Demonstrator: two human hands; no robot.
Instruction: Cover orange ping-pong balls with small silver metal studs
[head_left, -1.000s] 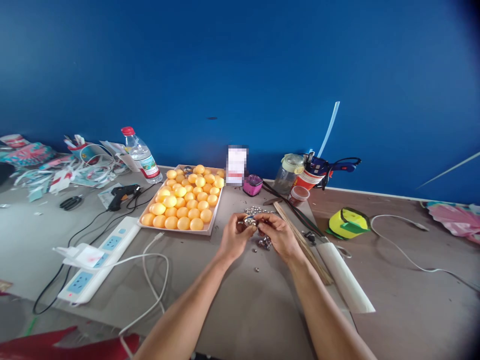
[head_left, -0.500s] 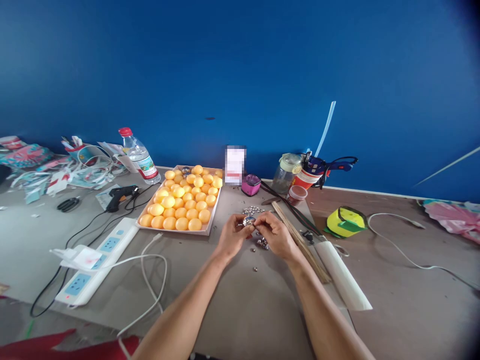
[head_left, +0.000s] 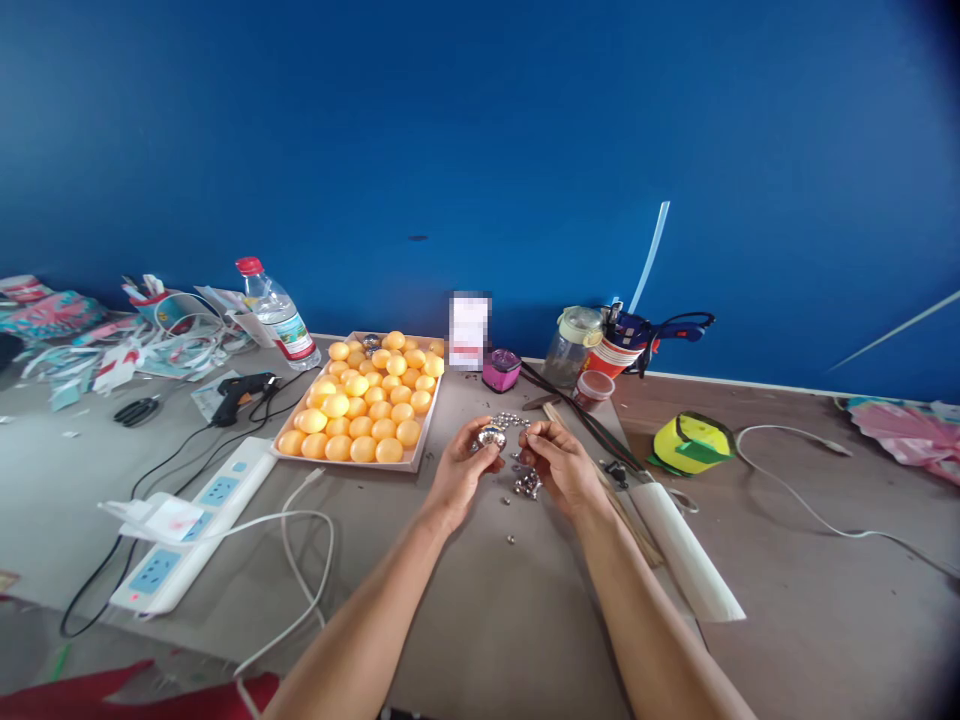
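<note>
A shiny silver ball [head_left: 491, 438] sits in the fingers of my left hand [head_left: 459, 472], its upper side showing. To its right, a short gap away, my right hand [head_left: 559, 462] has thumb and forefinger pinched together; anything between them is too small to make out. Small silver beads [head_left: 528, 486] lie in a heap on the table between my hands. More beads [head_left: 510, 420] are scattered just beyond, and a few single ones rest nearer to me.
Left of my hands stands a shallow box [head_left: 417, 462] of orange balls. A power strip [head_left: 196, 530], cables and a glue gun [head_left: 238, 392] lie farther left. At right are thin sticks [head_left: 637, 535], a white roll [head_left: 688, 552] and a yellow-green container [head_left: 691, 444].
My right hand has moved off the silver ball to the right. The ball stays in my left hand and now shows more of its surface.
</note>
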